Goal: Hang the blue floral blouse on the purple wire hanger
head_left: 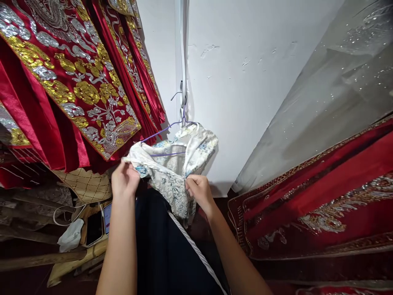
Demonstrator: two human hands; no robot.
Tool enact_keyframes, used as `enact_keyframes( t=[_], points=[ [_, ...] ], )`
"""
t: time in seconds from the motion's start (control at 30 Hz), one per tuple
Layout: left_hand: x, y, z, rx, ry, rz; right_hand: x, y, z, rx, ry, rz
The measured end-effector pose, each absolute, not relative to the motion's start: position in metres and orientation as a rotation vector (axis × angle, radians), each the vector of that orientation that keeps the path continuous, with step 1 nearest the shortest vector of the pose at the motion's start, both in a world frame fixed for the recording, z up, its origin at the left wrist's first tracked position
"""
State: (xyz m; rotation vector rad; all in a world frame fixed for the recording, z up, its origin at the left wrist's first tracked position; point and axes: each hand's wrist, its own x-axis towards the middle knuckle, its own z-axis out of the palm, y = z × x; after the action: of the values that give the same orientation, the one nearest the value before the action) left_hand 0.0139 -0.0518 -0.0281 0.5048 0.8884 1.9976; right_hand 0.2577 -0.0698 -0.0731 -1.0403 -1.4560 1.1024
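A white top with a blue floral pattern (168, 184) hangs in front of me on a thin purple hanger (159, 132). The hanger's hook is caught at a strap or rail against the wall. My left hand (124, 178) pinches the top at its left shoulder, near the hanger's end. On the other side, my right hand (199, 189) is closed on the front edge of the top, below the neckline. The neck opening spreads between both hands, with the hanger's lower bar showing through it.
Red garments embroidered in gold and silver (89, 90) hang at left. More red embroidered cloth (307, 209) and sheer glittery fabric (346, 90) fill the right. Two phones, one a dark-screened phone (94, 227), lie lower left beside a white cable and crumpled tissue (71, 234).
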Motion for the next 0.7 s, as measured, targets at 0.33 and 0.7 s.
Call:
enact_keyframes(
  t=[0.33, 0.7],
  points=[
    [0.081, -0.095, -0.151, 0.739, 1.196, 1.461, 0.276, -0.096, -0.103, -1.088, -1.115, 1.113],
    [0.112, -0.136, -0.078, 1.102, 0.879, 1.354, 0.289, -0.098, -0.113, -1.229, -1.442, 1.196]
  ],
)
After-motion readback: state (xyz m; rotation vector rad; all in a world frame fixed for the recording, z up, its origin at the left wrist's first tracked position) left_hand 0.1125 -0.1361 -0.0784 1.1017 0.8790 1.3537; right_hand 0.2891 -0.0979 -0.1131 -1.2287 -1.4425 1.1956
